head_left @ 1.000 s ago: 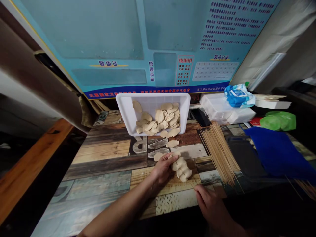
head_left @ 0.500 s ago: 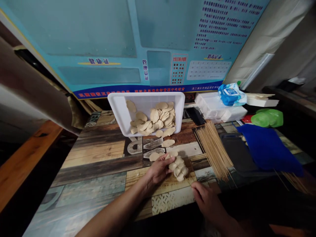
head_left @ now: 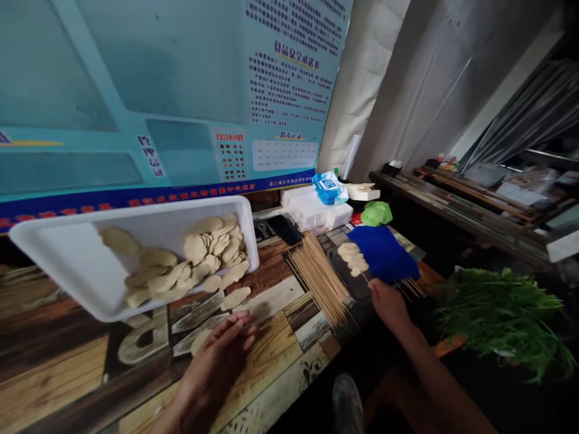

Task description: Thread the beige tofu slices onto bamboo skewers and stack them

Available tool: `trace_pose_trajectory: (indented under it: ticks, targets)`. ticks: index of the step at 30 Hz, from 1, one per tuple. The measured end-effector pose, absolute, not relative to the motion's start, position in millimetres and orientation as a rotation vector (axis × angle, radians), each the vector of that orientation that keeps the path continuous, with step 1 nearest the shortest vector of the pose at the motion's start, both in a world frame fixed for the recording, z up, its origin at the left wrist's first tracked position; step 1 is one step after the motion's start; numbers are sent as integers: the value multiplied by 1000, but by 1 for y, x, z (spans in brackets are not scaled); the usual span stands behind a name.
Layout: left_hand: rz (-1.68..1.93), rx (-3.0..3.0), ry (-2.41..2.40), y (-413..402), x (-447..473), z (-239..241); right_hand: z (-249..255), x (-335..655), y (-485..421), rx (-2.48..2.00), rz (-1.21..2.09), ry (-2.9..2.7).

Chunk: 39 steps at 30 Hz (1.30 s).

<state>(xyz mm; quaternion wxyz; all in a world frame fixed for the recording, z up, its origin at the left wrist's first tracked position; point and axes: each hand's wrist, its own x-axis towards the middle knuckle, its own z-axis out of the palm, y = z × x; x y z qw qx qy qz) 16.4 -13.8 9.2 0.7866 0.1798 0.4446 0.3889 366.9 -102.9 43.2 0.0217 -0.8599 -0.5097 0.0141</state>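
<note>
My right hand pinches the lower end of a wooden skewer threaded with pale, flat oval slices. These slices lie over a dark tray, beside a blue cloth. My left hand hovers above the table with its fingers loosely bent and apart, and nothing shows in it. Close to its fingertips lies a loose slice; another is partly covered by that hand. Behind it, a white plastic tub holds several more slices. A bundle of bare wooden skewers rests between my hands.
White packages carry a blue wipes packet at the back. A green bag sits behind the cloth, and a dark phone-like object lies near the tub. Leafy greens stand at the right, beyond the table edge.
The view has swung to the right. My left hand has let go of the threaded slices, and my right hand has carried the skewer rightward to the dark tray.
</note>
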Motion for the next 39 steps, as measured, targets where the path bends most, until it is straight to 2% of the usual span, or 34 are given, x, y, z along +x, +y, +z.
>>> trace_pose_trajectory:
  ticks: [7,11,16,21,26,30,39]
  targets:
    - [875,373,922,-10,15,10,39,405,-97,-2779,-86,-1497]
    - [884,513,893,-1,8,14,41,377,-90,-2644,-163,-1624]
    - [909,676,952,9,-3,13,31,310,-72,-2429,31,-1985]
    - [970,1066,1038,31,-18,8,21,269,-56,-2421,86,-2108]
    - [1015,1663,1285,69,-30,5,24,266,-43,-2498,137,-2111]
    - [970,1915,1328,89,-14,-3,27,263,-42,-2583,164,-2074]
    - [1058,1701,1188,112,22,3,27,260,-42,-2568,177,-2016]
